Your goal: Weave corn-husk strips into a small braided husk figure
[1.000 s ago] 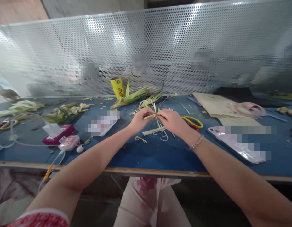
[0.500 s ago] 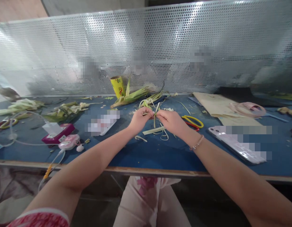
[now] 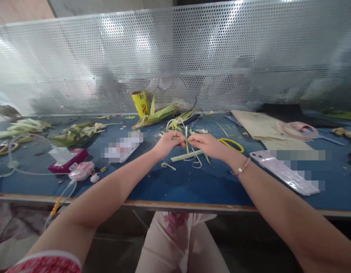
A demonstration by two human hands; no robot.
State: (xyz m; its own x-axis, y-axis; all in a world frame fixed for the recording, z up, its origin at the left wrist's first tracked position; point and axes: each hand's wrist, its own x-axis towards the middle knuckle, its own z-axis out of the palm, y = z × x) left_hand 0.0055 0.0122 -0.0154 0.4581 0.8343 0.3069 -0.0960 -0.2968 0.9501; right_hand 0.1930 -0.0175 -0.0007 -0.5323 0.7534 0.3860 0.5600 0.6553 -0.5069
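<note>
My left hand [image 3: 173,142] is closed in a pinch on thin green corn husk strips [image 3: 186,137]. Facing it, my right hand [image 3: 203,144] pinches the same strips from the other side, its fingertips close to the left ones. The strips cross between the hands, with ends sticking up and down. Below them on the blue table lie a flat pale husk piece [image 3: 182,156] and thin curled shreds [image 3: 197,165]. Just beyond the hands is a heap of husk strips [image 3: 177,123]. Yellow-handled scissors [image 3: 233,145] lie beside my right wrist, partly hidden by it.
A husked corn bundle [image 3: 156,116] and a yellow cardboard tube [image 3: 140,103] stand by the perforated metal screen [image 3: 175,45]. One phone [image 3: 125,148] lies left, another [image 3: 286,172] right. A purple box [image 3: 69,161] with cables is farther left. Brown paper [image 3: 253,125] lies right.
Both hands stay pinched on the strips. My right forearm has shifted slightly and covers the red part of the scissors. A strip end now hangs below my right hand.
</note>
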